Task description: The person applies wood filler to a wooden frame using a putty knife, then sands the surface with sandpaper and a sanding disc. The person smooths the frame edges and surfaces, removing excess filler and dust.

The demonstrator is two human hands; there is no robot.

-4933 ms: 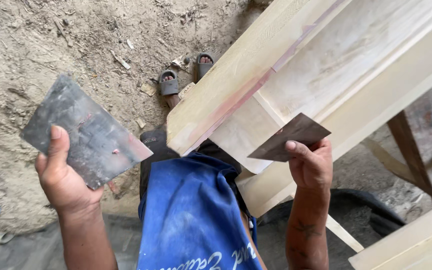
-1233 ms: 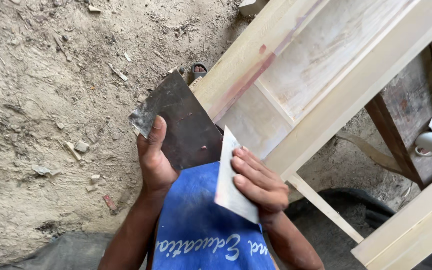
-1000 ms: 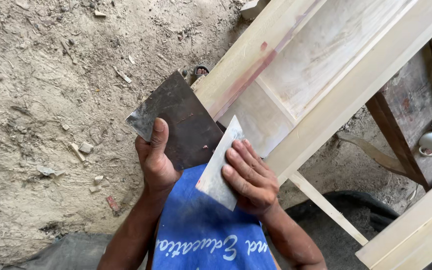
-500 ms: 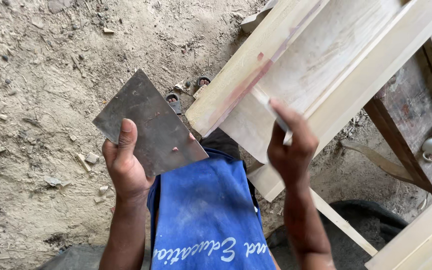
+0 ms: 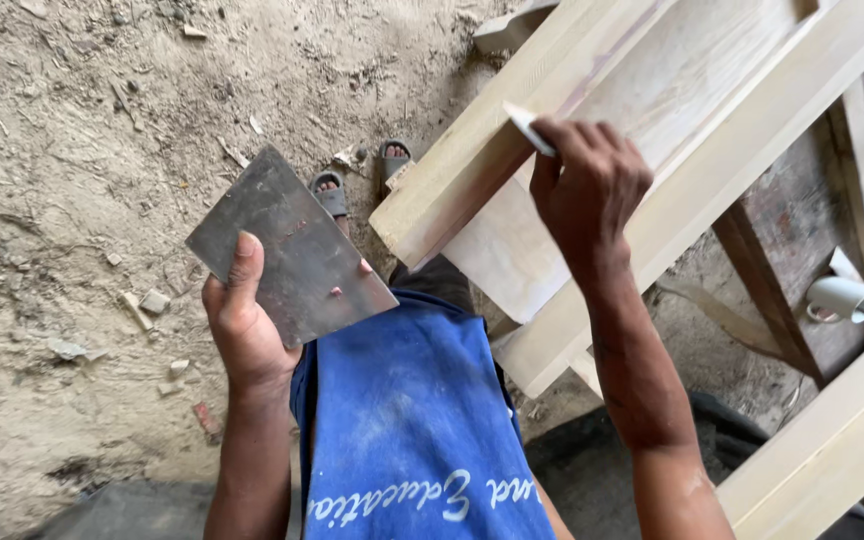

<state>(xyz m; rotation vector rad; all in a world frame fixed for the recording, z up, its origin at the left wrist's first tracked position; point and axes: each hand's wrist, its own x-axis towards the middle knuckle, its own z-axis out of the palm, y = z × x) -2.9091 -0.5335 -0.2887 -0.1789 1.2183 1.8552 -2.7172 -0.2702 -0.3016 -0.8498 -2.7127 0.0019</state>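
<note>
My left hand (image 5: pixel 244 335) grips a flat grey metal plate (image 5: pixel 287 245) by its lower edge, held level over the dirt floor with small pinkish smears on it. My right hand (image 5: pixel 587 190) holds a small pale scraper blade (image 5: pixel 529 127) with its edge pressed against the moulded groove of a pale wooden door panel (image 5: pixel 652 130). The panel lies slanted across the upper right. A faint pink streak of filler runs along the groove above the blade.
My blue shirt (image 5: pixel 412 420) fills the lower middle, and my feet in dark sandals (image 5: pixel 357 180) stand on the sandy floor with wood chips. A white pipe elbow (image 5: pixel 845 297) lies at the right beside a dark wooden leg. Another pale beam (image 5: pixel 832 450) crosses the lower right.
My right hand has moved from beside the metal plate up to the panel's groove with the scraper. My left hand has carried the plate leftward, away from the panel.
</note>
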